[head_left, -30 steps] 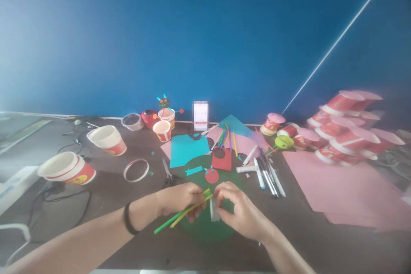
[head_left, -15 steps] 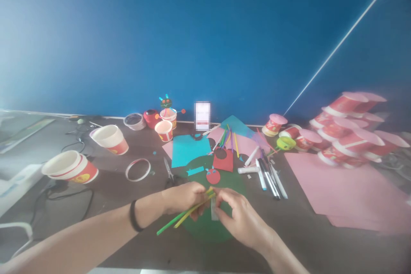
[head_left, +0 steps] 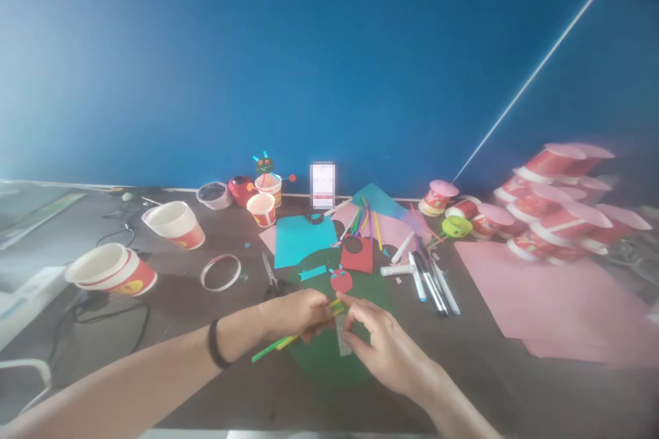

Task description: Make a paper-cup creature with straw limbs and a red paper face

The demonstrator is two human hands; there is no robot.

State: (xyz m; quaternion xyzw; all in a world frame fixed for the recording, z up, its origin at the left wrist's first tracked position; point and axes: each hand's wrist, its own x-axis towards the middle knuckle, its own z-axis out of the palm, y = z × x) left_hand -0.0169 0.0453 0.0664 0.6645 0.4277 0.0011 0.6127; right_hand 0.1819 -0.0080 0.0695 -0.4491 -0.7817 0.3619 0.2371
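Note:
My left hand (head_left: 307, 313) is closed round a green straw (head_left: 265, 351) and a yellow straw (head_left: 287, 341), whose long ends stick out to the lower left. Their short ends come out by the fingertips of my right hand (head_left: 373, 333). That hand is curled with thumb and index finger close together, against a pale strip (head_left: 342, 337); whether it grips the strip or the straw ends is too blurred to tell. Under both hands lies green paper (head_left: 329, 369). Just beyond them is a red paper circle (head_left: 341, 281) with small blue pieces at its top.
Scissors (head_left: 270, 273), blue paper (head_left: 298, 241) and a red square (head_left: 357, 255) lie beyond my hands. Markers (head_left: 432, 285) and pink paper (head_left: 546, 302) are to the right, near stacked cups (head_left: 566, 219). Open paper cups (head_left: 116, 271) and a white ring (head_left: 220, 273) are at left.
The long ends of the two straws have swung closer together and slightly upward. Both hands stay at nearly the same place.

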